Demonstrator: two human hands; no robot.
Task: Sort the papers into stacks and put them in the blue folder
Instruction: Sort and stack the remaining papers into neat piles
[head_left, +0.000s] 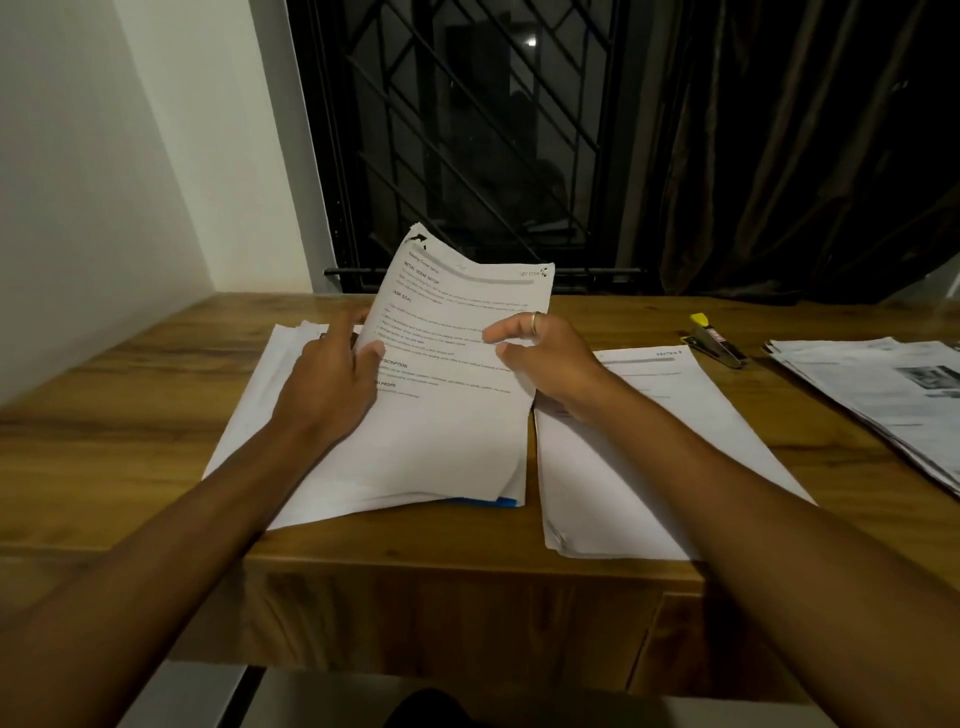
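A sheaf of printed papers (457, 332) is tilted up off the wooden desk at the centre. My left hand (332, 384) grips its left edge, thumb on the front. My right hand (545, 358), with a ring on one finger, holds the right edge with curled fingers. Under the sheaf lies a wider pile of white sheets (249, 415). A thin strip of the blue folder (488, 501) shows beneath that pile at its near edge. A second stack of papers (649, 457) lies flat to the right.
A stapler with a yellow tip (714, 340) sits at the back right. Newspapers (893, 395) lie spread at the far right. The desk's front edge (467, 566) runs close below the stacks. A white wall stands left, a barred window and dark curtain behind.
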